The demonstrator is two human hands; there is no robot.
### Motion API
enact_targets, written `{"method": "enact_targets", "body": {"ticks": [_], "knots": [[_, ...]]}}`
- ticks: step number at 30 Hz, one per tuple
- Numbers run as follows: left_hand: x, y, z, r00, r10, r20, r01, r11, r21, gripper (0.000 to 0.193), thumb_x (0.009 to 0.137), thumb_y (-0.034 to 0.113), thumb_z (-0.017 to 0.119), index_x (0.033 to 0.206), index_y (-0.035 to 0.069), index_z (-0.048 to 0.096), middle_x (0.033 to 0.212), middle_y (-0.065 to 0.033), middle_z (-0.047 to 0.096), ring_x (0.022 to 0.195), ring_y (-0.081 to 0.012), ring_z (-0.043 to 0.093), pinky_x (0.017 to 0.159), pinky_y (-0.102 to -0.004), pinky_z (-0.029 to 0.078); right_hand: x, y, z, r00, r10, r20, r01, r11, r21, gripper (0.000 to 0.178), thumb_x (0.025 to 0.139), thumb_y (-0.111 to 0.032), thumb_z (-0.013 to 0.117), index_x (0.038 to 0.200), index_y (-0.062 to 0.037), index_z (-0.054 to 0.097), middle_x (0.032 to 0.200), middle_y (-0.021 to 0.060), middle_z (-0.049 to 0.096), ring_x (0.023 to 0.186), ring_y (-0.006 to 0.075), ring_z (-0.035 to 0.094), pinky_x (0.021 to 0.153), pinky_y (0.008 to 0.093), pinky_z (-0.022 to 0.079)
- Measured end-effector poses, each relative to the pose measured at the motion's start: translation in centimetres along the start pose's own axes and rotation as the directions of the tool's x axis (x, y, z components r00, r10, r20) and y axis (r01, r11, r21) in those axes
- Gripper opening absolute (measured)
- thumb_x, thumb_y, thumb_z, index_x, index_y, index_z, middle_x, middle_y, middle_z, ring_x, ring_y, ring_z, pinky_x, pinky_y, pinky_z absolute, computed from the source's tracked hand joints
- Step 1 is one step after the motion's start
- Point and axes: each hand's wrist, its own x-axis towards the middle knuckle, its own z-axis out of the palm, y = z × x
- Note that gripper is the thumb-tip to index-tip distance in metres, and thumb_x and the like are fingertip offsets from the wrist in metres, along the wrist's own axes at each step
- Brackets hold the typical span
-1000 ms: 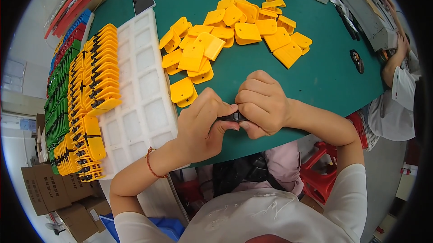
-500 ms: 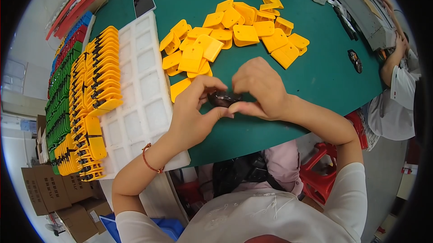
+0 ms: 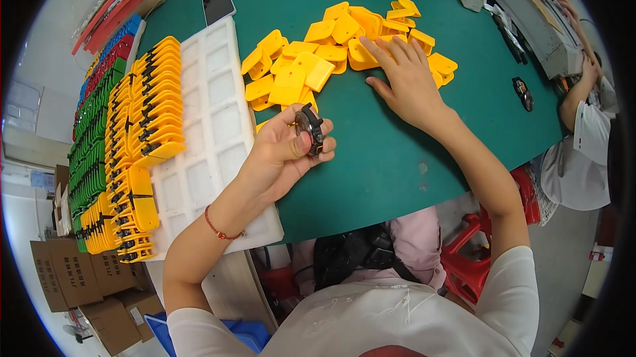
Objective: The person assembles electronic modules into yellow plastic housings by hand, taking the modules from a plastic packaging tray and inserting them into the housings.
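Between left thumb (image 3: 291, 147) and fingers (image 3: 327, 145) a black watch (image 3: 307, 125) is pinched; right fingers (image 3: 379, 57) spread over yellow pieces (image 3: 360, 59).

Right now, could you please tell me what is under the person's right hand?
Yellow folded pieces border the right hand, and green tabletop shows on both sides. Whatever lies directly beneath is covered; contact cannot be judged.
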Motion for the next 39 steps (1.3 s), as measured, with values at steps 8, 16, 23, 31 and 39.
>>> {"method": "enact_targets", "body": {"ticks": [8, 16, 23, 31, 39], "knots": [[0.3, 0.5, 0.0, 0.999, -0.037, -0.018, 0.032, 0.977, -0.209, 0.042, 0.084, 0.013, 0.065, 0.118, 0.003, 0.043, 0.100, -0.0079, 0.052, 0.086, -0.0203, 0.053, 0.077, -0.0331, 0.047, 0.7, 0.5, -0.3, 0.994, -0.108, 0.004, 0.108, 0.994, 0.026, 0.038, 0.080, -0.018, 0.066, 0.115, -0.0080, 0.056, 0.101, 0.0089, 0.055, 0.095, 0.0270, 0.052, 0.089, 0.0386, 0.040], [0.0, 0.9, 0.1, 1.000, 0.006, -0.025, -0.011, 0.975, -0.224, 0.031, 0.092, 0.016, 0.054, 0.118, 0.005, 0.043, 0.102, -0.0087, 0.054, 0.089, -0.0221, 0.056, 0.077, -0.0352, 0.049, 1.3, 0.0, -1.5, 0.914, 0.235, 0.330, -0.341, 0.006, 0.940, 0.033, 0.086, -0.010, 0.055, 0.119, -0.0041, 0.048, 0.105, 0.0114, 0.059, 0.088, 0.0194, 0.060, 0.075, 0.0333, 0.050], [0.1, 1.2, 0.1, 0.995, -0.034, -0.094, 0.013, 0.976, -0.216, 0.026, 0.091, 0.016, 0.053, 0.113, 0.003, 0.045, 0.103, -0.0106, 0.055, 0.089, -0.0242, 0.058, 0.076, -0.0367, 0.050, 1.6, -0.9, -3.5, 0.914, 0.057, 0.401, -0.329, -0.471, 0.818, 0.056, 0.082, -0.010, 0.056, 0.133, -0.0082, 0.033, 0.114, 0.0136, 0.052, 0.102, 0.0254, 0.056, 0.088, 0.0404, 0.047], [0.0, 1.2, 0.8, 0.989, 0.060, -0.135, -0.052, 0.997, 0.062, 0.027, 0.091, 0.014, 0.053, 0.113, 0.000, 0.045, 0.107, -0.0132, 0.054, 0.101, -0.0299, 0.058, 0.080, -0.0370, 0.052, 1.2, -2.1, -4.1, 0.874, 0.225, 0.431, -0.426, -0.073, 0.902, 0.035, 0.079, -0.017, 0.067, 0.109, -0.0038, 0.054, 0.101, 0.0019, 0.057, 0.096, 0.0097, 0.053, 0.087, 0.0245, 0.041], [0.6, 0.4, 2.7, 0.957, 0.169, -0.235, -0.142, 0.981, 0.129, 0.028, 0.088, 0.004, 0.057, 0.109, -0.002, 0.040, 0.106, -0.0166, 0.054, 0.101, -0.0332, 0.060, 0.090, -0.0479, 0.051, 0.3, -3.3, -3.4, 0.880, 0.259, 0.397, -0.300, -0.343, 0.890, 0.018, 0.081, -0.015, 0.069, 0.091, -0.0046, 0.059, 0.087, 0.0008, 0.061, 0.080, 0.0060, 0.055, 0.077, 0.0215, 0.043]]}}
